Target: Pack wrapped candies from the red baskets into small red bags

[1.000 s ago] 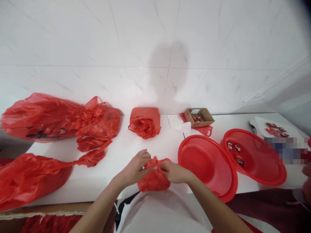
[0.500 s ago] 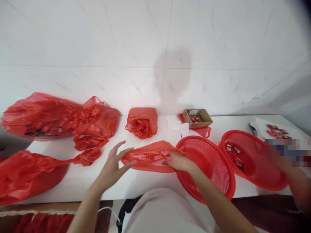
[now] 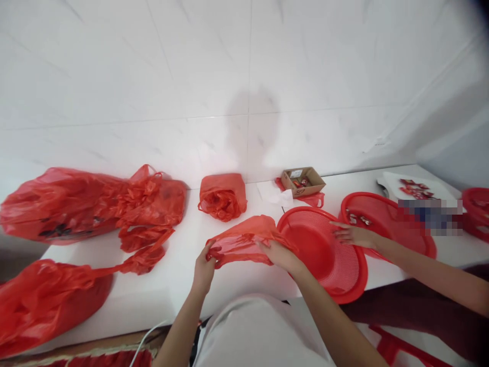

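Between my hands is a translucent red plastic bag (image 3: 244, 239), held low over the white table. My left hand (image 3: 205, 265) pinches its left edge, with the thumb and fingers closed on the film. At the bag's right side my right hand (image 3: 280, 255) grips it, some fingers hidden by the plastic. Just right of the bag stands a red plastic basket (image 3: 313, 250) with perforated sides and nothing visible inside. A co-worker's hand (image 3: 355, 235) reaches in over that basket from the right, fingers spread and apart from my hands.
Another red basket (image 3: 401, 229) holds several small wrapped packets. Behind stands a small cardboard box (image 3: 305, 182) with packets in it. A folded red bag bundle (image 3: 223, 196) lies near the wall. Large filled red bags (image 3: 72, 204) crowd the left side. More packets (image 3: 416, 188) lie at the far right.
My left hand, open beside the bag before, has closed on its left edge. The co-worker's hand has moved left from the far basket to over the nearer one. The view has shifted slightly.
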Motion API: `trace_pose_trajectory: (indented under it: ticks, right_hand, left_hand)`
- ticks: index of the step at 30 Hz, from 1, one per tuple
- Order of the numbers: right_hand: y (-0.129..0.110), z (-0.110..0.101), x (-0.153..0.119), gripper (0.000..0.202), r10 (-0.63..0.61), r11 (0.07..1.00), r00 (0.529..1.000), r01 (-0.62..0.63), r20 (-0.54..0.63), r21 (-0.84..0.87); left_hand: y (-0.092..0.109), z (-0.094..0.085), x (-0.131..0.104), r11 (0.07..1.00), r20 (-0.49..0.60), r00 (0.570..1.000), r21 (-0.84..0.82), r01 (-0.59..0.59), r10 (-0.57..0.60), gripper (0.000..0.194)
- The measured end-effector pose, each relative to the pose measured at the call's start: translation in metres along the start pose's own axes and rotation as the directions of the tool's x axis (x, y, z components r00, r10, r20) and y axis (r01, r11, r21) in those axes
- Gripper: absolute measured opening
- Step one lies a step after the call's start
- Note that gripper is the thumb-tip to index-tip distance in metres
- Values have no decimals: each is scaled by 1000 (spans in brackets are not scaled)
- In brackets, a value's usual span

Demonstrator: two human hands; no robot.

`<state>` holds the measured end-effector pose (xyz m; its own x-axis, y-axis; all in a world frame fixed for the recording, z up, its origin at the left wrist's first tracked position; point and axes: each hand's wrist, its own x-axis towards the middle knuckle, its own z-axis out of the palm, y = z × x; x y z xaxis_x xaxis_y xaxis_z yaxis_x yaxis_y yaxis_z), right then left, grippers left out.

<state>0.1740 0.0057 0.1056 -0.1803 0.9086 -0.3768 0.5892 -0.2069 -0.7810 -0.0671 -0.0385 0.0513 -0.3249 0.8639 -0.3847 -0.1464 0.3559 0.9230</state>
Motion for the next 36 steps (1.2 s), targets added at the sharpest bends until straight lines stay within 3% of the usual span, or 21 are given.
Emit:
trace_pose_trajectory:
  ticks: [3, 5, 7, 8, 11, 13, 15, 16, 18, 21, 23, 26, 28, 31, 36]
  right_hand:
    - [1, -7, -19, 35, -93, 995, 990, 95, 109, -20]
    - [-2, -15, -37, 43, -228, 970, 937, 196, 264, 141]
    - [-3, -25, -54, 44, -307, 920, 875, 171, 374, 353]
    - [-1, -31, -61, 45, -320, 886, 868, 131, 380, 445]
    - [19, -46, -71, 46, -245, 817, 938, 65, 244, 574]
    - [43, -52, -72, 45, -140, 843, 984, 63, 106, 533]
    - [72, -57, -71, 43, -53, 913, 997, 73, -60, 402]
    - [88, -60, -72, 40, -32, 949, 985, 82, -167, 303]
    - [123, -67, -77, 38, -44, 995, 918, 78, -395, 70]
    - [176, -75, -95, 46, -1, 980, 798, -120, -602, -160]
    - [206, -70, -111, 66, 151, 930, 805, -313, -574, -194]
    - [233, -44, -128, 93, 369, 856, 857, -464, -360, -226]
    - [235, -24, -128, 85, 414, 830, 858, -493, -304, -261]
    - [217, -3, -107, 66, 373, 825, 860, -479, -349, -300]
    - [155, 9, -40, 67, 156, 963, 903, -229, -401, -141]
  left_hand:
    - [0, -2, -11, 999, 40, 999, -35, -18, 19, 60]
    - [1, -4, -14, 997, 51, 999, -79, 12, -8, 59]
    - [3, -8, -12, 989, 40, 998, -134, 56, -51, 58]
    - [4, -10, -10, 985, 32, 997, -157, 72, -68, 58]
    - [10, -11, -4, 981, 32, 996, -174, 84, -80, 58]
    - [14, -9, -3, 989, 47, 996, -126, 78, -73, 58]
    - [17, -5, -5, 996, 59, 996, -61, 68, -65, 58]
    - [18, -3, -6, 997, 62, 996, -33, 63, -61, 58]
    - [20, 1, -9, 998, 58, 996, 10, 61, -61, 57]
    - [19, 5, -12, 996, 45, 996, 51, 72, -75, 55]
    - [17, 6, -13, 995, 49, 996, 69, 77, -81, 54]
    - [12, 7, -14, 994, 52, 996, 86, 69, -74, 51]
    - [9, 9, -14, 994, 57, 996, 96, 60, -65, 50]
    - [7, 13, -18, 995, 74, 996, 92, 43, -50, 50]
    - [9, 17, -27, 998, 10, 999, 56, 35, -36, 48]
